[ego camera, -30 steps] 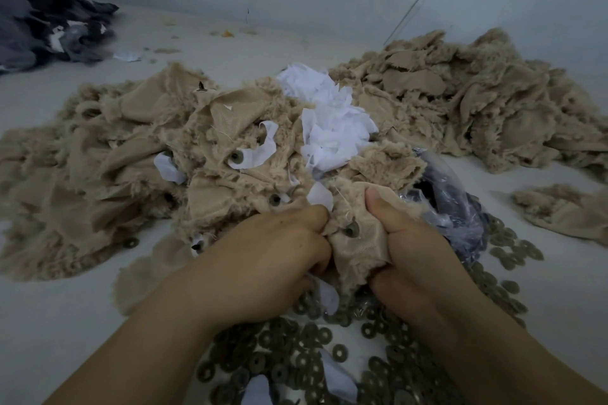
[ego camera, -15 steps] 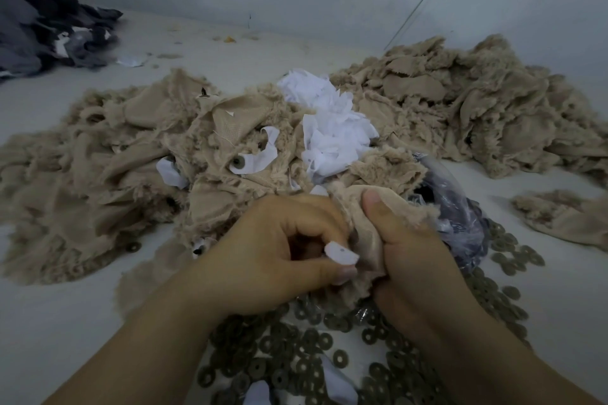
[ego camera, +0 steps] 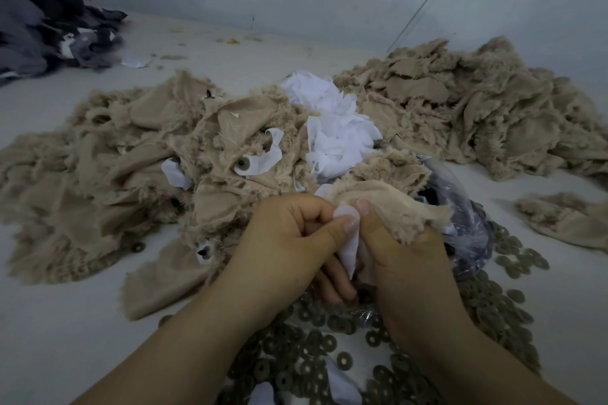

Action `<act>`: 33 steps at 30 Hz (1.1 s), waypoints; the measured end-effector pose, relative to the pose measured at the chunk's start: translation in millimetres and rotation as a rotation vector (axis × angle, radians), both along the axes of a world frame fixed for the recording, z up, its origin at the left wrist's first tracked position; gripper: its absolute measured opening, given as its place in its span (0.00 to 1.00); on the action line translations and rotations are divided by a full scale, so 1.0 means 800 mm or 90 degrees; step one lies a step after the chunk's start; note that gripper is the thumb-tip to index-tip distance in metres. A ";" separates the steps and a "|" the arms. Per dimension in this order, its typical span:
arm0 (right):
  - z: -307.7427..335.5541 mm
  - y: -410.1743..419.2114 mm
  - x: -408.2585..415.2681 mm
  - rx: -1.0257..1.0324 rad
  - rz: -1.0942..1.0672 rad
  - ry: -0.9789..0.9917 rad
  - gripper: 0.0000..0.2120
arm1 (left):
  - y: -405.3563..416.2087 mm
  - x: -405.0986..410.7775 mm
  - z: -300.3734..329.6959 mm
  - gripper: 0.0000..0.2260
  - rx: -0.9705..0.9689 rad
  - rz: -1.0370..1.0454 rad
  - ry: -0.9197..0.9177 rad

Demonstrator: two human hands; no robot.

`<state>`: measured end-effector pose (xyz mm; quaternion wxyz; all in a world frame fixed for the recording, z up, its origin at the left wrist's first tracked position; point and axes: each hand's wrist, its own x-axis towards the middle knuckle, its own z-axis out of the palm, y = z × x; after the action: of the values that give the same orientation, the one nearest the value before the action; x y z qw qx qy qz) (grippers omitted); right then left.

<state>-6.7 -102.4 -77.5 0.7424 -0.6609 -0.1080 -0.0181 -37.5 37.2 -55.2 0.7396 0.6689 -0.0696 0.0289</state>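
Observation:
My left hand pinches a small white paper backing between thumb and forefinger. Right beside it, my right hand grips a beige furry fabric piece, thumb pressed on its smooth side next to the white backing. Both hands hover low over a spread of dark ring-shaped washers. The fabric drapes over my right fingers and hides them.
A big heap of beige fur pieces lies ahead left, another heap at back right, crumpled white backings between them. A clear plastic bag sits right of my hands. Dark grey fabric is piled far left.
My left hand has let go of the beige piece and peeled a white backing away from it. The backing now hangs longer from my pinch. My right hand keeps its hold.

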 end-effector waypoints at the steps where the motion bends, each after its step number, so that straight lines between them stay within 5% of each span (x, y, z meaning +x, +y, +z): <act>1: 0.000 0.000 0.000 -0.004 0.001 0.003 0.12 | -0.001 0.000 -0.001 0.15 -0.008 0.009 0.013; 17: -0.002 0.003 0.002 0.025 0.033 0.168 0.23 | 0.003 0.010 -0.013 0.09 -0.096 0.131 0.059; 21: 0.013 -0.006 0.008 -0.018 0.104 0.148 0.17 | 0.009 0.015 -0.013 0.10 -0.145 0.146 0.077; 29: 0.065 -0.058 0.038 -0.445 0.287 0.028 0.13 | 0.022 0.023 -0.007 0.09 -0.185 0.120 0.089; 33: 0.050 -0.060 0.050 -0.820 0.128 -0.176 0.10 | 0.023 0.023 -0.005 0.10 -0.190 0.117 0.092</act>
<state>33.0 -150.6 -37.6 0.1764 -0.9508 -0.2523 0.0351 -19.2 55.6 -59.2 0.8278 0.5557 0.0499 0.0580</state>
